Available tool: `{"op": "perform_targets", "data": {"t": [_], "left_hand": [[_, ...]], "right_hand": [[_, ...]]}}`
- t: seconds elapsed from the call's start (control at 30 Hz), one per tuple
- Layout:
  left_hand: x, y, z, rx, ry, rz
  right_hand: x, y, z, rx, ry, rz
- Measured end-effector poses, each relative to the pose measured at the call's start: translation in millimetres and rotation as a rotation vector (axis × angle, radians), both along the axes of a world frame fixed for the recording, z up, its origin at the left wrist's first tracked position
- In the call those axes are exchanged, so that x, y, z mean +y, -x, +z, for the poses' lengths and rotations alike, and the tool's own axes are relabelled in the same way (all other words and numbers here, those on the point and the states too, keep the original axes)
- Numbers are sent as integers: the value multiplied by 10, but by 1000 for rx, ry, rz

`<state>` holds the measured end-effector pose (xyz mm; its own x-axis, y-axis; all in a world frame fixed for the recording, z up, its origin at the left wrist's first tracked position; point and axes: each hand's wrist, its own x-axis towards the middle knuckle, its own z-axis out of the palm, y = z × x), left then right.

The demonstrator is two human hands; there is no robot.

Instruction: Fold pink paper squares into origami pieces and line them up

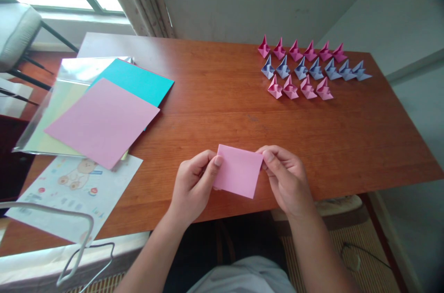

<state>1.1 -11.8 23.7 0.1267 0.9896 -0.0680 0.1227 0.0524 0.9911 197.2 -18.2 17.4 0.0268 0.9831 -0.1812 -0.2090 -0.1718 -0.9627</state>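
A small pink sheet of origami paper, roughly square, is held up between my two hands near the table's front edge. My left hand pinches its left side, thumb on top and fingers behind. At its upper right corner, my right hand grips the paper between thumb and fingertips. Whether the sheet is folded in layers I cannot tell. Farther back on the right stand three rows of folded paper figures: dark pink ones behind, bluish-grey ones in the middle, lighter pink ones in front.
On the left of the wooden table lie a large pink sheet, a turquoise sheet, a clear packet of paper and a printed bear sheet. A white bent tube crosses the lower left. A chair stands beyond.
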Motion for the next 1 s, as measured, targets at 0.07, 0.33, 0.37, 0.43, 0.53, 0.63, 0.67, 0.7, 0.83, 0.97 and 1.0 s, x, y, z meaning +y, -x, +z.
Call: {"op": "perform_targets", "data": {"t": [0.07, 0.33, 0.37, 0.43, 0.53, 0.63, 0.67, 0.7, 0.83, 0.97, 1.0], "left_hand": [[-1, -1, 5, 3, 5, 2], [4, 4, -15, -4, -1, -3], [4, 4, -18, -8, -1, -5], [4, 4, -21, -11, -3, -8], [4, 3, -22, -7, 1, -3], [4, 5, -20, -1, 9, 1], [4, 6, -19, 1, 9, 1], [3, 6, -18, 3, 8, 1], [-5, 7, -16, 2, 9, 1], [-2, 6, -16, -2, 9, -1], [0, 6, -16, -4, 10, -2]], "right_hand": [[0, 0, 0, -3, 1, 1], [-4, 5, 7, 20, 4, 0], [-3, 6, 10, 14, 7, 0], [-2, 7, 14, -1, 12, -3], [0, 6, 15, -9, 14, -4], [2, 2, 10, 6, 5, -2], [2, 1, 7, 9, 4, -1], [2, 1, 5, 9, 5, -2], [0, 3, 5, -8, 19, -2], [-1, 4, 12, -1, 23, -2], [-1, 5, 14, 3, 22, 0]]}}
